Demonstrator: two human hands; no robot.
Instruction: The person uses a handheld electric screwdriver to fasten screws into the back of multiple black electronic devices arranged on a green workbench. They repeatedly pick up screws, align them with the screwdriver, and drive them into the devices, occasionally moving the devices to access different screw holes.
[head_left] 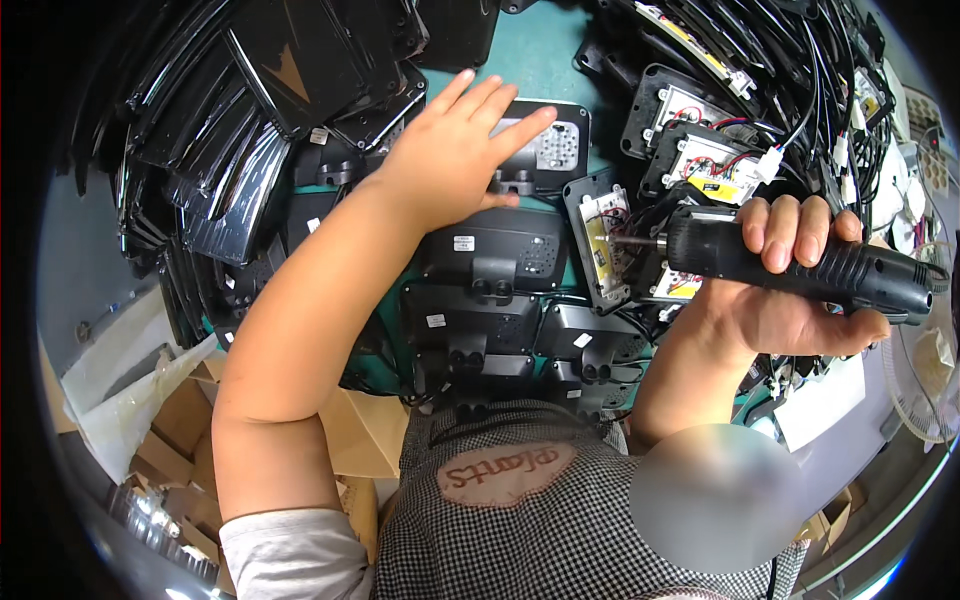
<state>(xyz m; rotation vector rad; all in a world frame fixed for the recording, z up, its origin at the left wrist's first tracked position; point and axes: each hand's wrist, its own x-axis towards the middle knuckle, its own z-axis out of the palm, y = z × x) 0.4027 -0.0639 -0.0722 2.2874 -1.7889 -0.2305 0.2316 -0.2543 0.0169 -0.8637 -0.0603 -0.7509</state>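
Observation:
My right hand grips a black electric screwdriver held level, its bit pointing left into an open black housing with a white board and wires inside. My left hand reaches forward with fingers spread and rests flat on a closed black housing with a speaker grille, lying on the teal table. Between my arms lie several more closed black housings with small white labels.
A tall stack of black flat covers fills the far left. Open housings with boards and tangled black cables crowd the far right. Cardboard boxes and plastic wrap sit at the lower left. A white fan guard stands right.

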